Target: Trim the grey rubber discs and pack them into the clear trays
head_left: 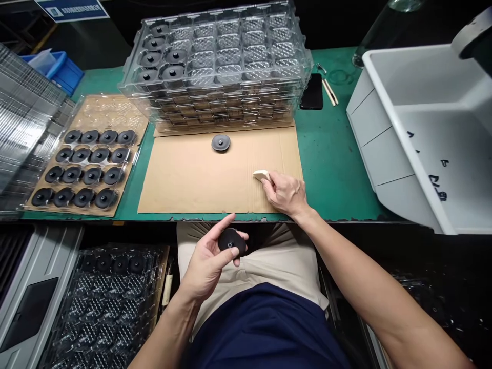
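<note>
Above my lap, just off the table's front edge, my left hand [209,259] grips a round black rubber-like part [232,242] with a small ring at its centre, thumb across its face. My right hand [286,193] is closed around a pale, cream-coloured tool [261,175], whose flat end sticks out past the fingers; the rest is hidden in the fist. That hand rests on the right side of a cardboard sheet [184,179]. Farther back on the cardboard lies another black round part [221,143], flat, with its centre stub upward.
A stack of clear trays [223,66] stands behind the cardboard, a few black parts at its left. Left is a tray of black parts [82,159]. At right are a white bin [388,118] with black scraps and a phone [312,92]. More trays [103,307] sit below left.
</note>
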Demonstrator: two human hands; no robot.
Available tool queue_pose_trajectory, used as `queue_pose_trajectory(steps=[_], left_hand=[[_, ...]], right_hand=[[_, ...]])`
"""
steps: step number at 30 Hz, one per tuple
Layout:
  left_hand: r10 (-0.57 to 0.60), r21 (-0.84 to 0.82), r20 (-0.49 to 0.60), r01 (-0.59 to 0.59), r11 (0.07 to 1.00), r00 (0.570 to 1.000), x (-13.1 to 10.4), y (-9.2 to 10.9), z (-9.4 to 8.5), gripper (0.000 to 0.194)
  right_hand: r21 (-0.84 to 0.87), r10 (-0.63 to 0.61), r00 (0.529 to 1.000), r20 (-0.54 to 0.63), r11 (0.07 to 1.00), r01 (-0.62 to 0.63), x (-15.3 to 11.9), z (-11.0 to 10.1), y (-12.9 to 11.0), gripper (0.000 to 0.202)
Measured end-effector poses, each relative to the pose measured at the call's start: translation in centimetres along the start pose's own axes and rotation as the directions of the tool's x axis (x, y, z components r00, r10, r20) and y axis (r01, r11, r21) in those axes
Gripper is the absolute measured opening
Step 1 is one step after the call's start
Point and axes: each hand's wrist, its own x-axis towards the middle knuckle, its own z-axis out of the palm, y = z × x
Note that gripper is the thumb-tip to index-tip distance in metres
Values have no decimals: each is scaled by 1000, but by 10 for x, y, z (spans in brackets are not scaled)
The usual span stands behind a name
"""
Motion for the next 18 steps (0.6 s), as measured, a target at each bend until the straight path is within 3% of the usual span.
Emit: queue_pose_trajectory(steps=[5,9,12,16,18], left_hand=[[-102,130,-60,109,985,993,1,-8,3,33],[-58,-24,-143,56,998,988,5,-4,8,43],[-11,-95,-149,-3,995,989,5,-2,8,67],[54,26,-79,-52,998,995,1,-6,5,84],[26,122,-67,-18,992,997,-1,-10,4,79]], right_hand=[[-3,3,1000,-15,1000,-3,0,4,2,32],[-4,-1,1000,-19,1000,0,0,6,3,32],[-2,-4,1000,-23,1000,4,0,7,4,32],[-2,-6,1000,-29,1000,6,0,6,3,32],[-5,-9,1000,-30,1000,9,0,6,2,31]])
